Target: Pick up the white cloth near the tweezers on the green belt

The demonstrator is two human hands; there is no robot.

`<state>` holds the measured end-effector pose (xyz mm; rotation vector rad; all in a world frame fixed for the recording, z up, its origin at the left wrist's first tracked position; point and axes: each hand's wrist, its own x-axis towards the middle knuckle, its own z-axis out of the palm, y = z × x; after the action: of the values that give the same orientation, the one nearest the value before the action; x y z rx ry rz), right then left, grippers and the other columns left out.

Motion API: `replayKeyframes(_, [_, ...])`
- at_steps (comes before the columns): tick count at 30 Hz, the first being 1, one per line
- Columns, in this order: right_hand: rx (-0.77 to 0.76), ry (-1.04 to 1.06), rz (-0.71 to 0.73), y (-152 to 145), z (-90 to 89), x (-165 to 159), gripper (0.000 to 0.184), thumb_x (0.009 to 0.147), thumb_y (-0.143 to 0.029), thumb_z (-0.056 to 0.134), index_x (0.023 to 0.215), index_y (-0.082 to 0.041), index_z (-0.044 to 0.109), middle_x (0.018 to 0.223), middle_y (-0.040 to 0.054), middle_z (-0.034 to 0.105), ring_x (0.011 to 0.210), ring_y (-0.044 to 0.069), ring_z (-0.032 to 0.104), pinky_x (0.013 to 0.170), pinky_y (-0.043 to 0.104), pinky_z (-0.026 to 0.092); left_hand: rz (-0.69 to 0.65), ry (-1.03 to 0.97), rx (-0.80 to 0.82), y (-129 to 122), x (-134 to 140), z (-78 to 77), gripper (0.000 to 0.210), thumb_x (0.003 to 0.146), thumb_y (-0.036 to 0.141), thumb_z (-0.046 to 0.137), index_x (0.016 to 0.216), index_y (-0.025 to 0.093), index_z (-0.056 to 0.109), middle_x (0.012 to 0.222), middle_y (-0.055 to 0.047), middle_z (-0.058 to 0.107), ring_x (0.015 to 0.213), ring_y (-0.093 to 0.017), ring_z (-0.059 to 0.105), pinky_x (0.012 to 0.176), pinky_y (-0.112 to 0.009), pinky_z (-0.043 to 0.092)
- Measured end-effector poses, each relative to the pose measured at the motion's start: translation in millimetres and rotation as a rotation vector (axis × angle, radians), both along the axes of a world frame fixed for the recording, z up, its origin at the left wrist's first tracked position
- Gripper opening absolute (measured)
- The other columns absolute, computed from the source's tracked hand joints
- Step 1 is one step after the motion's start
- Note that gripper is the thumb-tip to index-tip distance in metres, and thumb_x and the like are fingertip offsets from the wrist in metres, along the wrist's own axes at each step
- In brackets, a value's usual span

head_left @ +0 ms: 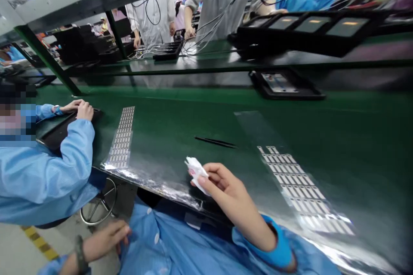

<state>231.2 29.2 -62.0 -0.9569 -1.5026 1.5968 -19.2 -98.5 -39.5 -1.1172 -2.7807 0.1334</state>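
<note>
My right hand (226, 191) pinches a small crumpled white tissue (196, 172) just above the near edge of the green bench (180, 124). My left hand (108, 236) rests low on my blue coat at my lap, below the bench edge, with fingers loosely curled and nothing visible in it. Black tweezers (215, 142) lie on the bench just beyond the tissue. A clear sheet with rows of small grey stickers (300, 184) lies to the right of my right hand.
A second sticker sheet (122, 139) lies to the left. A co-worker in blue (41, 167) works on a black tray (61, 131) at far left. A black tray (285, 84) sits at the back, trays of screens (309, 25) on the upper shelf, people beyond.
</note>
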Motion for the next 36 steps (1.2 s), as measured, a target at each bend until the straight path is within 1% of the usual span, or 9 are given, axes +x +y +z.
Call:
replayKeyframes(4, [0.214, -0.069, 0.028, -14, 3.0, -21, 0.017, 0.081, -0.034, 0.062, 0.09, -0.021, 0.058, 0.086, 0.0025, 0.066, 0.079, 0.016, 0.062, 0.072, 0.028, 0.048, -0.557, -0.91, 0.429, -2, 34, -14.5, 0.043, 0.079, 0.047, 0.06, 0.115, 0.024, 0.054, 0.101, -0.008, 0.064, 0.085, -0.019, 0.064, 0.073, -0.027, 0.053])
replayKeyframes(6, [0.301, -0.076, 0.034, -19, 5.7, -26, 0.014, 0.082, -0.031, 0.06, 0.093, -0.022, 0.061, 0.094, 0.0035, 0.068, 0.086, 0.017, 0.063, 0.079, 0.03, 0.048, -0.623, -1.375, 0.771, 22, 51, -13.6, 0.052, 0.077, 0.049, 0.062, 0.119, 0.023, 0.048, 0.114, -0.011, 0.059, 0.099, -0.021, 0.06, 0.082, -0.031, 0.051])
replayKeyframes(8, [0.365, -0.053, 0.002, -21, 7.9, -25, 0.012, 0.083, -0.029, 0.06, 0.091, -0.022, 0.064, 0.099, 0.0042, 0.068, 0.094, 0.018, 0.062, 0.086, 0.032, 0.046, -0.546, -1.529, 0.853, 47, 66, -12.9, 0.033, 0.076, 0.041, 0.067, 0.099, 0.021, 0.056, 0.096, -0.005, 0.063, 0.086, -0.015, 0.06, 0.075, -0.024, 0.05])
replayKeyframes(11, [0.35, -0.01, -0.084, -16, 8.4, -16, 0.011, 0.082, -0.03, 0.062, 0.086, -0.02, 0.065, 0.098, 0.0041, 0.068, 0.094, 0.017, 0.062, 0.086, 0.031, 0.046, -0.52, -1.578, 0.801, 69, 79, -16.4, 0.021, 0.075, 0.034, 0.069, 0.078, 0.017, 0.056, 0.074, 0.0, 0.059, 0.067, -0.01, 0.055, 0.061, -0.019, 0.046])
replayKeyframes(16, [0.078, 0.062, -0.079, -9, 6.2, -8, 0.02, 0.083, -0.037, 0.059, 0.085, -0.018, 0.057, 0.071, -0.0019, 0.059, 0.064, 0.009, 0.055, 0.058, 0.022, 0.042, -0.509, -1.653, 0.777, 72, 80, -23.6, 0.028, 0.073, 0.031, 0.071, 0.095, 0.018, 0.057, 0.082, -0.002, 0.059, 0.074, -0.011, 0.056, 0.067, -0.021, 0.048])
replayKeyframes(21, [-0.204, 0.301, 0.125, -5, 3.3, -12, 0.043, 0.07, -0.029, 0.074, 0.103, -0.021, 0.046, 0.091, -0.0007, 0.061, 0.079, 0.01, 0.06, 0.07, 0.023, 0.049, -0.451, -1.626, 0.871, 79, 77, -21.9, 0.035, 0.073, 0.03, 0.071, 0.104, 0.02, 0.057, 0.088, -0.002, 0.058, 0.082, -0.011, 0.057, 0.07, -0.019, 0.048])
replayKeyframes(26, [-0.119, 0.354, 0.156, 4, -2.2, -11, 0.055, 0.071, -0.022, 0.072, 0.118, -0.023, 0.044, 0.111, 0.0037, 0.057, 0.1, 0.014, 0.057, 0.084, 0.028, 0.049, -0.508, -1.582, 0.885, 85, 78, -19.8, 0.05, 0.074, 0.028, 0.068, 0.12, 0.026, 0.048, 0.115, -0.007, 0.053, 0.078, -0.012, 0.057, 0.063, -0.021, 0.051])
replayKeyframes(30, [-0.077, 0.293, 0.163, 10, 0.9, -4, 0.057, 0.078, -0.021, 0.066, 0.128, -0.026, 0.039, 0.118, 0.0054, 0.054, 0.091, 0.012, 0.06, 0.076, 0.025, 0.051, -0.68, -1.49, 0.749, 87, 82, -19.8, 0.069, 0.071, 0.024, 0.07, 0.132, 0.035, 0.039, 0.148, -0.01, 0.022, 0.08, -0.015, 0.058, 0.062, -0.027, 0.054])
replayKeyframes(36, [-0.015, 0.233, -0.057, 19, -0.3, 7, 0.064, 0.082, -0.023, 0.061, 0.137, -0.036, 0.031, 0.135, 0.0063, 0.045, 0.068, 0.005, 0.056, 0.069, 0.024, 0.051, -0.653, -1.524, 0.761, 101, 86, -16.9, 0.067, 0.068, 0.024, 0.072, 0.13, 0.032, 0.046, 0.142, -0.008, 0.037, 0.098, -0.023, 0.058, 0.073, -0.032, 0.054])
